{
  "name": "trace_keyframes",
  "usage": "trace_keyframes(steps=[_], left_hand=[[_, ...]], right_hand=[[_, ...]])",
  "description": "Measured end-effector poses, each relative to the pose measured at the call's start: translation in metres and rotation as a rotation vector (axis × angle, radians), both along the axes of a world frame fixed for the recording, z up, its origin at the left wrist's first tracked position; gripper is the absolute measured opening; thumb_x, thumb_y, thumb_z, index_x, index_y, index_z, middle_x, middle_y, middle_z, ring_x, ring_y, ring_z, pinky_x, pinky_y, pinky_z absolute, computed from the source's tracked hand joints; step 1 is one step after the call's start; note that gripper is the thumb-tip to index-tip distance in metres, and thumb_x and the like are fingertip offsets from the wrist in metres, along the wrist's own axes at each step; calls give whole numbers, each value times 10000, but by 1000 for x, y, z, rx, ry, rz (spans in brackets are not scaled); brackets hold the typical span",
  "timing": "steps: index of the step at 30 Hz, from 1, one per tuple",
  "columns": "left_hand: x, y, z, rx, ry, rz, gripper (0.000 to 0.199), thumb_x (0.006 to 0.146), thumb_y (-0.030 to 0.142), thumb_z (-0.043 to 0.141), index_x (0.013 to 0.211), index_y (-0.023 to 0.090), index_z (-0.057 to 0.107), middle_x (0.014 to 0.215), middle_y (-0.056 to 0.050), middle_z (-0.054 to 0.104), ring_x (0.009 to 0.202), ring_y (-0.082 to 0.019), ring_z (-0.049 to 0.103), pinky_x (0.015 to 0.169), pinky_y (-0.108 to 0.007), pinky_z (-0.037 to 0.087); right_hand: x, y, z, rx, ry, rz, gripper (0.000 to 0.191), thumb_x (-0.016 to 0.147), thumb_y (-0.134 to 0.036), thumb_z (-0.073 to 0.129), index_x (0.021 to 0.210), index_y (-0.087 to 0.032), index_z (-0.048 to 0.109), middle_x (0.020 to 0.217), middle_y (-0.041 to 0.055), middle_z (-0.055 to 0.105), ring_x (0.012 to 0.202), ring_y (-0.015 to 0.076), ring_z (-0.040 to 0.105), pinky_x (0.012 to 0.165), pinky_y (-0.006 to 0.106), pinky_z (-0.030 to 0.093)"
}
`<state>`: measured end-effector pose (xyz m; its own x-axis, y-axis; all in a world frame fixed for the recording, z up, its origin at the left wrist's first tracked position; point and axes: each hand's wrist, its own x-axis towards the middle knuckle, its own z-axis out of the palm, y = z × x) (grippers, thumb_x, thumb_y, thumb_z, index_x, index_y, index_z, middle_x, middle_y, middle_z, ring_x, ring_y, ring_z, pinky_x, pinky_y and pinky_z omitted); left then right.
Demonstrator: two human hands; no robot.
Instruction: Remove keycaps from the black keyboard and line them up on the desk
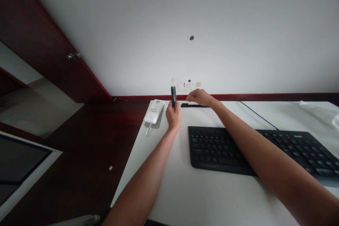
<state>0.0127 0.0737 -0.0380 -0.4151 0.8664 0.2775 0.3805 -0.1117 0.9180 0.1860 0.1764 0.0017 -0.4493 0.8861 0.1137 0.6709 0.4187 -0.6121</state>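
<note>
My left hand [173, 116] is closed around a dark, narrow object [173, 95] held upright above the back of the white table [169, 183]. To its right, my right hand [198, 96] has its fingers bent and pressed together over a thin black strip-like item [194, 105] at the table's back edge. Whatever may be between those fingertips is too small to make out. A white power bank [154, 112] with a short cable loop lies to the left of my left hand.
Under my right forearm lies a black keyboard [212, 148], its cable [258, 114] running to the back edge. White cloth or plastic [317, 114] sits at the right. Behind are a wall with sockets [198, 84] and, at left, a dark red door [50, 31].
</note>
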Motion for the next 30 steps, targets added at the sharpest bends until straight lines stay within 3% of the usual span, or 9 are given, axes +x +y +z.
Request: trace_keyframes(steps=[4,10,13,17,22,30], left_hand=[[0,0,1,8,-1,11,269,993,395,510,914,210,689,785,-48,686,753,-223,623,688,-279,405],[2,0,0,10,-11,-2,265,996,388,508,932,206,691,859,-69,723,823,-239,657,733,-289,428],[2,0,0,15,-5,-6,262,998,390,501,934,212,683,853,-59,719,804,-232,650,728,-289,423],[0,-1,0,16,1,-4,279,995,402,495,927,208,684,835,-58,712,791,-230,644,733,-292,426],[-2,0,-1,30,-2,-7,299,996,399,479,919,199,687,816,-49,695,781,-218,632,725,-285,427],[-1,-1,0,23,-4,-8,311,997,419,473,904,210,683,782,-39,677,745,-213,613,702,-282,407]], right_hand=[[-4,-18,26,-9,-26,157,178,818,-273,666,894,-193,805,866,45,808,834,205,730,732,277,522],[4,-72,48,-120,-203,423,111,816,-228,679,848,-219,785,847,31,791,808,198,718,721,278,510],[16,-94,54,-204,-327,398,124,783,-254,738,895,-240,792,852,29,784,782,213,712,674,294,497],[24,-105,57,-211,-401,332,118,735,-250,785,852,-241,789,835,38,777,743,219,697,638,303,469],[16,-108,48,-262,-363,421,91,698,-252,800,778,-233,762,751,13,751,700,205,679,619,286,448],[7,-117,48,-262,-401,456,171,688,-84,697,755,-224,769,703,-2,739,669,194,677,610,277,440]])
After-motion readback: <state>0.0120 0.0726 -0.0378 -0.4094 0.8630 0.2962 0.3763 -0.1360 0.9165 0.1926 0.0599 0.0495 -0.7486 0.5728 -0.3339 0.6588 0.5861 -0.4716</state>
